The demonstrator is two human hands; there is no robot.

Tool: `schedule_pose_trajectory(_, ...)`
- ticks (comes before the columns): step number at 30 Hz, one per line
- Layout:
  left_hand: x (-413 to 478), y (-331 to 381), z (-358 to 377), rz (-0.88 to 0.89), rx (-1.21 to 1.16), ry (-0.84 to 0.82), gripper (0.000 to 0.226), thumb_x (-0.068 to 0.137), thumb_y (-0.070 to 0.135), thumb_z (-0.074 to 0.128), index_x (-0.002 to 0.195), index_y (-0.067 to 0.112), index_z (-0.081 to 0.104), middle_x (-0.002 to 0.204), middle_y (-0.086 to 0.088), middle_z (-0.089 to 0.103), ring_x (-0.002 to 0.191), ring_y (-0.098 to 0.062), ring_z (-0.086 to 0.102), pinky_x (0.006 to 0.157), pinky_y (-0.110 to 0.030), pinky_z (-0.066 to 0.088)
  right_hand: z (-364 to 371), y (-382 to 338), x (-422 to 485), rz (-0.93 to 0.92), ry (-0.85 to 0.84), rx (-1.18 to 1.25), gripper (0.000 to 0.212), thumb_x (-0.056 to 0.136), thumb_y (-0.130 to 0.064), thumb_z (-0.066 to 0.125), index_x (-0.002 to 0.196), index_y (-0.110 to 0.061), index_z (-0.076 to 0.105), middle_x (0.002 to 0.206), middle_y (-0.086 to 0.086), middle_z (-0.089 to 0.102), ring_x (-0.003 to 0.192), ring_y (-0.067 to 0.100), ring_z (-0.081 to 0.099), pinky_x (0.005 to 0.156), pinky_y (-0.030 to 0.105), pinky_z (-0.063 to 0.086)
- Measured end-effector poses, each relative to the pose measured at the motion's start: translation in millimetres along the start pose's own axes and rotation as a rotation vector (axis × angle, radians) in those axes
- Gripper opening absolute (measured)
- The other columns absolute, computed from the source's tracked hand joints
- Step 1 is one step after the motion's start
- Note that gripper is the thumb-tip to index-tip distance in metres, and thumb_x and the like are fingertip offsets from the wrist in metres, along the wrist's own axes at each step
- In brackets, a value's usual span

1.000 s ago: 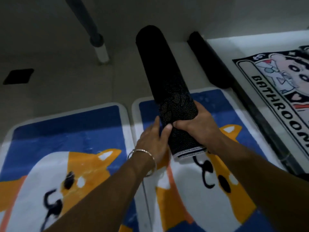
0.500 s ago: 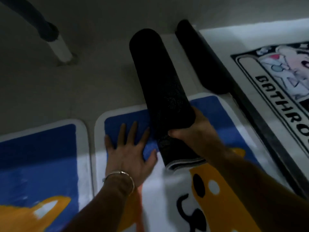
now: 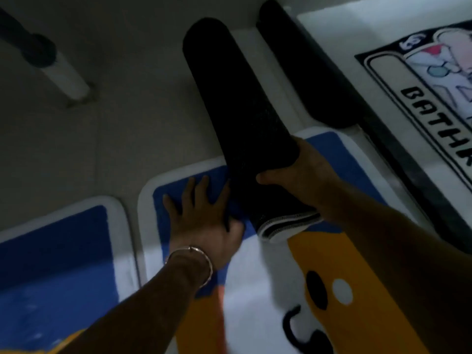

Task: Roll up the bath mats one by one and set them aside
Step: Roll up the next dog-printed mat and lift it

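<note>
Matt black rolled mat backing

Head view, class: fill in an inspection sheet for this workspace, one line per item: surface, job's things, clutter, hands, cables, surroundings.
Surface: grey floor, dimly lit.
Job's things: rolled black mat held at its near end; second black roll lying beside it to the right; two flat dog mats, one under the hands, one at left; flat BATHROOM mat at right.
Clutter: nothing seen.
Hands: left hand flat, fingers spread, on the dog mat; right hand gripping the rolled black mat.
Cables: nothing seen.
Surroundings: dark-and-white post standing on the floor at upper left.
</note>
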State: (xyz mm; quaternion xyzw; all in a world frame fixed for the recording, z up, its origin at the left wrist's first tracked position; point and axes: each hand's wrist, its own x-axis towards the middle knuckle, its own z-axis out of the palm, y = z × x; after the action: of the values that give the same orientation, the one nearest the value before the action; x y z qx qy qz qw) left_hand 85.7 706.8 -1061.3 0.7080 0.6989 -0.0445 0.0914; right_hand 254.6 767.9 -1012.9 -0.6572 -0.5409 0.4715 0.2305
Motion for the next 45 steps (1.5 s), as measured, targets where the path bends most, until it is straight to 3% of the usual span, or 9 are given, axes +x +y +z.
schedule_pose_trajectory(3, 46.6, 5.1, -3.6, 0.028, -0.04, 0.069, 0.059, 0.093, 0.038, 0.014, 0.151, 0.03, 0.004, 0.159, -0.002, -0.005, 0.145, -0.025, -0.008, 0.113, -0.058, -0.004, 1.7, 5.3, 1.0, -0.003, 0.05, 0.029, 0.081, 0.068, -0.027, 0.082, 0.138, -0.025, 0.041, 0.129, 0.0, 0.056, 0.116, 0.022, 0.054, 0.099, 0.039, 0.045)
schedule_pose_trajectory(7, 78.2, 4.5, -3.9, 0.186, 0.013, 0.075, 0.059, 0.095, 0.033, 0.011, 0.152, 0.019, -0.001, 0.159, -0.005, -0.011, 0.145, -0.022, -0.011, 0.114, -0.05, -0.008, -4.1, 9.6, -1.0, 0.014, 0.086, 0.19, 0.07, 0.07, -0.018, 0.082, 0.132, -0.021, 0.048, 0.122, 0.0, 0.06, 0.109, 0.02, 0.058, 0.097, 0.04, 0.048)
schedule_pose_trajectory(13, 114.1, 12.3, -10.9, 0.152, -0.104, 0.096, 0.058, 0.1, 0.033, 0.019, 0.15, 0.024, -0.008, 0.159, -0.005, -0.009, 0.146, -0.019, -0.01, 0.114, -0.047, -0.01, -16.0, 4.6, 14.5, 0.065, 0.148, 0.235, 0.073, 0.067, -0.023, 0.084, 0.131, -0.023, 0.05, 0.12, -0.002, 0.062, 0.104, 0.018, 0.061, 0.092, 0.038, 0.051)
schedule_pose_trajectory(17, 119.3, 11.6, -10.8, 0.165, -0.109, 0.097, 0.062, 0.098, 0.032, 0.023, 0.15, 0.02, -0.008, 0.159, -0.004, -0.005, 0.146, -0.018, -0.005, 0.117, -0.048, -0.004, -26.3, -11.0, 33.1, 0.004, 0.163, 0.114, 0.082, 0.07, -0.025, 0.082, 0.139, -0.026, 0.039, 0.114, -0.01, 0.05, 0.1, 0.009, 0.049, 0.083, 0.026, 0.041)
schedule_pose_trajectory(25, 136.0, 12.5, -12.8, 0.167, -0.122, 0.101, 0.072, 0.083, 0.044, 0.008, 0.15, 0.024, -0.007, 0.159, -0.003, -0.002, 0.146, -0.017, -0.002, 0.117, -0.047, -0.003, -43.0, -29.5, 78.8, -0.014, 0.175, -0.039, 0.086, 0.066, -0.033, 0.083, 0.139, -0.024, 0.04, 0.129, 0.0, 0.054, 0.104, 0.016, 0.053, 0.088, 0.03, 0.044)
schedule_pose_trajectory(30, 136.3, 13.1, -12.8, 0.151, -0.111, 0.071, 0.062, 0.093, 0.044, 0.009, 0.149, 0.026, -0.012, 0.159, -0.001, -0.008, 0.146, -0.015, -0.007, 0.118, -0.045, -0.006, -55.9, -39.0, 93.2, -0.021, 0.185, -0.165, 0.087, 0.069, -0.035, 0.081, 0.142, -0.026, 0.034, 0.131, 0.004, 0.053, 0.095, 0.014, 0.047, 0.081, 0.026, 0.04)
schedule_pose_trajectory(37, 137.9, 14.6, -13.3, 0.136, -0.115, 0.066, 0.07, 0.083, 0.045, 0.001, 0.149, 0.027, -0.013, 0.158, 0.001, -0.011, 0.146, -0.013, -0.008, 0.118, -0.043, -0.007, -49.9, -44.8, 110.6, -0.063, 0.293, -0.347, 0.087, 0.074, -0.042, 0.075, 0.145, -0.027, 0.026, 0.13, 0.01, 0.051, 0.112, 0.03, 0.054, 0.093, 0.045, 0.048)
schedule_pose_trajectory(42, 139.0, 13.2, -12.7, 0.142, -0.113, 0.065, 0.07, 0.084, 0.046, 0.003, 0.149, 0.026, -0.011, 0.158, 0.001, -0.011, 0.145, -0.013, -0.009, 0.118, -0.043, -0.008, -44.1, -43.1, 116.4, -0.109, 0.341, -0.651, 0.093, 0.081, -0.049, 0.067, 0.151, -0.03, 0.009, 0.145, 0.017, 0.034, 0.128, 0.038, 0.039, 0.103, 0.053, 0.036)
schedule_pose_trajectory(45, 138.8, 12.9, -12.5, 0.14, -0.122, 0.067, 0.07, 0.084, 0.046, 0.005, 0.149, 0.026, -0.01, 0.159, 0.002, -0.01, 0.145, -0.013, -0.009, 0.118, -0.044, -0.007, -39.6, -42.2, 108.5, -0.165, 0.412, -0.878, 0.078, 0.09, -0.048, 0.054, 0.151, -0.029, 0.009, 0.153, 0.016, 0.02, 0.134, 0.039, 0.028, 0.107, 0.051, 0.027)
